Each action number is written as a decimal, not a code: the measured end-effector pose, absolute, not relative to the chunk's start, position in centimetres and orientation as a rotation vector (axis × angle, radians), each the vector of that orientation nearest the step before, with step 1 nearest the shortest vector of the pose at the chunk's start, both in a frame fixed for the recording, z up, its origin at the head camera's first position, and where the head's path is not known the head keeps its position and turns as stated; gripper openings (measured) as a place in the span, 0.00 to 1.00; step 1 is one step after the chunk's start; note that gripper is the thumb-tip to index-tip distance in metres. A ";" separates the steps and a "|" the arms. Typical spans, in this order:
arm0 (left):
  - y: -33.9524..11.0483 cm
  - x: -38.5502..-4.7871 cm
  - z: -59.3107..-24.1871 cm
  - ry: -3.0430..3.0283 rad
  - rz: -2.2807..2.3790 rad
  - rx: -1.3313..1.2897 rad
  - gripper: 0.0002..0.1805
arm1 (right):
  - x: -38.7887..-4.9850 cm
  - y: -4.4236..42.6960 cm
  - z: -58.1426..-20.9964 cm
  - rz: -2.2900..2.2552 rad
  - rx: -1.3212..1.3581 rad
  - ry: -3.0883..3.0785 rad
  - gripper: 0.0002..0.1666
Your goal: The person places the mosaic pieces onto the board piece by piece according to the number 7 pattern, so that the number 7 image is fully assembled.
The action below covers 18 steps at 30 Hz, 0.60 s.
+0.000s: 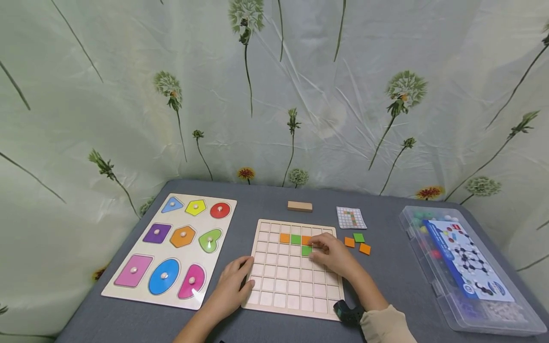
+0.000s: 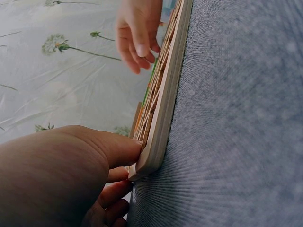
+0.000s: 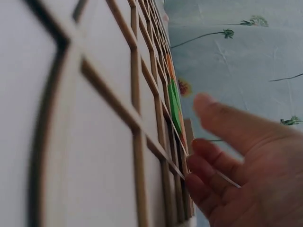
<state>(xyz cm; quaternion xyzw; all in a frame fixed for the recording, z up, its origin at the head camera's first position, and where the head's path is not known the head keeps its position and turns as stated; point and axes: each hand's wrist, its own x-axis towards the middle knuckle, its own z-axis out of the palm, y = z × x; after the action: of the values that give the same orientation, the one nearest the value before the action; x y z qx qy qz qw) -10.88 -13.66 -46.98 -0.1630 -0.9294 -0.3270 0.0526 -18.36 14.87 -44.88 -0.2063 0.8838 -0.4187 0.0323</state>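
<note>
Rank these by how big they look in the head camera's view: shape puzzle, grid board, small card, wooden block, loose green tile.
1. Shape puzzle and grid board: too close in size to rank
2. Small card
3. Wooden block
4. Loose green tile

Place: tabletop play area; home or classroom, cannot tell. Evidence: knobbed shape puzzle [image 1: 188,255] left of the fingers of the left hand [image 1: 229,288]; gridded board [image 1: 293,288] under the fingers of the right hand [image 1: 336,257]; molecule-kit box [image 1: 448,290] to their right; grey cloth-covered table [image 1: 407,286] beneath; dandelion-print sheet [image 1: 317,162] hung beyond.
</note>
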 end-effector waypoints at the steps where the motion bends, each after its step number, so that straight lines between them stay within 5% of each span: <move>1: -13.7 -10.9 -47.0 -2.828 -0.998 -0.495 0.27 | -18.3 15.0 -44.7 -1.299 -0.628 2.718 0.19; 18: -13.6 -10.8 -46.9 -2.827 -1.003 -0.492 0.27 | -18.4 21.0 -44.8 -1.248 -0.511 3.006 0.25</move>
<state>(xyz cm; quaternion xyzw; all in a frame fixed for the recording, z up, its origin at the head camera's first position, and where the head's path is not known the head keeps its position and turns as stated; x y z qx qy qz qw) -10.84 -13.60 -46.87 -0.1615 -0.9289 -0.3294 0.0511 -18.42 20.98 -44.84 -0.1546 0.9097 -0.3778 -0.0764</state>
